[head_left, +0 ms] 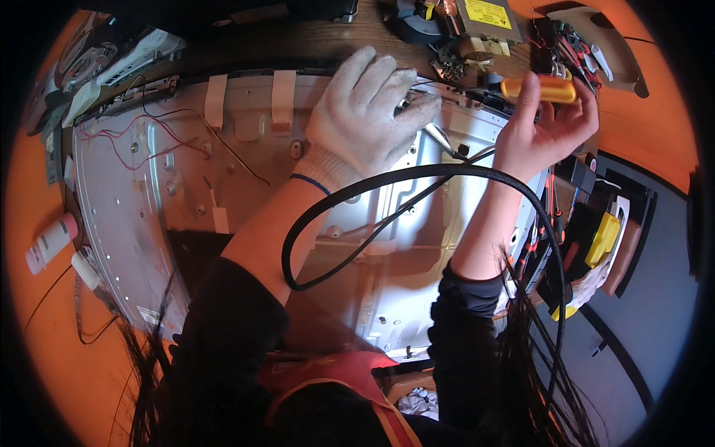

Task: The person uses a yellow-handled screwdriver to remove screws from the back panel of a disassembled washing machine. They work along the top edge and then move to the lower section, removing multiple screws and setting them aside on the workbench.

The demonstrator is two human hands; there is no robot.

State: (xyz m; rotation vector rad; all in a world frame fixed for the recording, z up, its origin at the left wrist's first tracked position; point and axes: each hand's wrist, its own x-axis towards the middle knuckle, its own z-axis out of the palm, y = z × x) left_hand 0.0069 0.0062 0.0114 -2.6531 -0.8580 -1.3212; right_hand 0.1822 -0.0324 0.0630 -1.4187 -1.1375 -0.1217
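Two dark sleeves (231, 313) reach forward on either side of a red apron (328, 372), over a broad metal panel (112, 216) lying flat, perhaps so its whole face is within reach. A black cable (417, 171) loops above it, the slack likely leaving room to move. Near the far edge, the hands are apart. The gloved left hand (365, 112) bends over a shiny metal piece (438, 135); whether it grips this cannot be told. The bare right hand (540, 134) holds a yellow-handled tool (550, 90) sideways between thumb and fingers, probably for quick use. Beyond, loose parts (450, 63) crowd the wooden table (298, 45), seemingly to leave the panel its space.
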